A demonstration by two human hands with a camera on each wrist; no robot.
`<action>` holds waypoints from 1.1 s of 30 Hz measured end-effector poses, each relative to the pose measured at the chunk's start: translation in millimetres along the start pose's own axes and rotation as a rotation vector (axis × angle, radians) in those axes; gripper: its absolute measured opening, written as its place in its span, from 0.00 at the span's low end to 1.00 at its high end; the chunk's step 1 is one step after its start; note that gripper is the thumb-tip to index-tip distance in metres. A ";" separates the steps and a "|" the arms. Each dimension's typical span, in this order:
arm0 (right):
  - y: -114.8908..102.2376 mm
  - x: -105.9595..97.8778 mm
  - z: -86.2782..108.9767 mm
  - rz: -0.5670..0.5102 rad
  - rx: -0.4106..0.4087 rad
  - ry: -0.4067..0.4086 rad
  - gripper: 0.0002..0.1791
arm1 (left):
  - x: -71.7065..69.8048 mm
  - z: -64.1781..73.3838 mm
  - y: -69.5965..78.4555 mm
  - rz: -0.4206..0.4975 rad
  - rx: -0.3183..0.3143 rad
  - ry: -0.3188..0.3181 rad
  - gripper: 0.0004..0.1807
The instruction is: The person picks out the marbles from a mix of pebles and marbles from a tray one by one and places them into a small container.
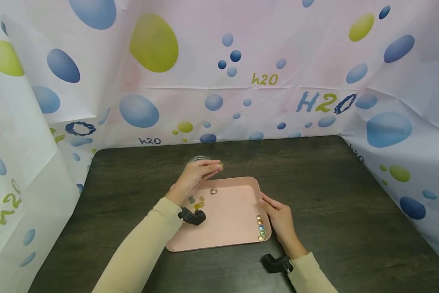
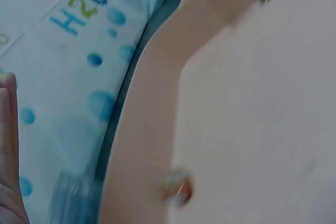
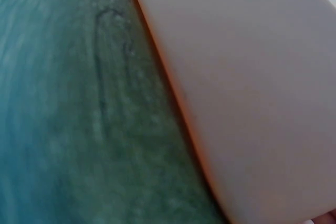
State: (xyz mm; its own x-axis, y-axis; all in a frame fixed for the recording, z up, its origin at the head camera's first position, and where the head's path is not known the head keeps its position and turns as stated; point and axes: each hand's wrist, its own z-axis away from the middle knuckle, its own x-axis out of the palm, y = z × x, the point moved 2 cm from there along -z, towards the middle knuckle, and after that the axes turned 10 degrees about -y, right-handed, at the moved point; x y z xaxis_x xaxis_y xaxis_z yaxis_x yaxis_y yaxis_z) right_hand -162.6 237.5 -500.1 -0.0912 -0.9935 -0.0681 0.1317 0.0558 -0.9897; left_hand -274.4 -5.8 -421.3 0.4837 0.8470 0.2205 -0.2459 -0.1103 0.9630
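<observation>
My left hand [image 1: 201, 173] is raised over the far left rim of a pink tray [image 1: 234, 211] and pinches a small yellowish glass bead [image 1: 221, 165] at its fingertips. In the left wrist view, part of the left hand [image 2: 8, 150] shows at the left edge. At the tray's right rim, my right hand [image 1: 280, 217] holds the side with its thumb by the edge; its other fingers are mostly hidden. A shiny clear-brown bead [image 1: 213, 191] lies near the far rim and also appears blurred as a bead [image 2: 177, 187] in the left wrist view.
Several coloured beads [image 1: 261, 227] line the tray's right side. Yellow and greenish beads [image 1: 201, 204] lie at its left, partly behind the left wrist. A clear container [image 1: 199, 158] stands behind the left hand on the dark table [image 1: 314, 175]. A patterned sheet [image 1: 190, 93] hangs behind.
</observation>
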 end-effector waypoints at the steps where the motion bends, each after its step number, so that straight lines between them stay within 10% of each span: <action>1: 0.5 -0.1 -0.4 -0.005 -0.006 -0.002 0.20 | -5.5 0.8 4.3 -0.071 0.013 0.033 0.22; 6: 1.5 0.5 -0.9 -0.015 -0.015 -0.005 0.21 | -28.7 8.4 23.4 -0.455 -0.053 0.155 0.18; 17: 0.3 0.9 1.2 -0.017 0.004 -0.005 0.21 | -32.1 10.4 36.0 -0.891 -0.099 0.229 0.09; 33: 0.3 0.5 0.1 -0.021 -0.003 -0.007 0.20 | -28.6 12.4 29.9 -0.888 -0.132 0.278 0.09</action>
State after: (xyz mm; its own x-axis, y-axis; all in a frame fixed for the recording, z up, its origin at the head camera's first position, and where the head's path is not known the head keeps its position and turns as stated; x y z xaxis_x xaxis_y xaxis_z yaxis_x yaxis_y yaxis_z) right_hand -162.6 237.0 -500.5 -0.0874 -0.9951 -0.0462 0.1268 0.0349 -0.9913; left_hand -285.1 -39.8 -396.9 0.3263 0.6886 -0.6475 0.0149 0.6812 0.7319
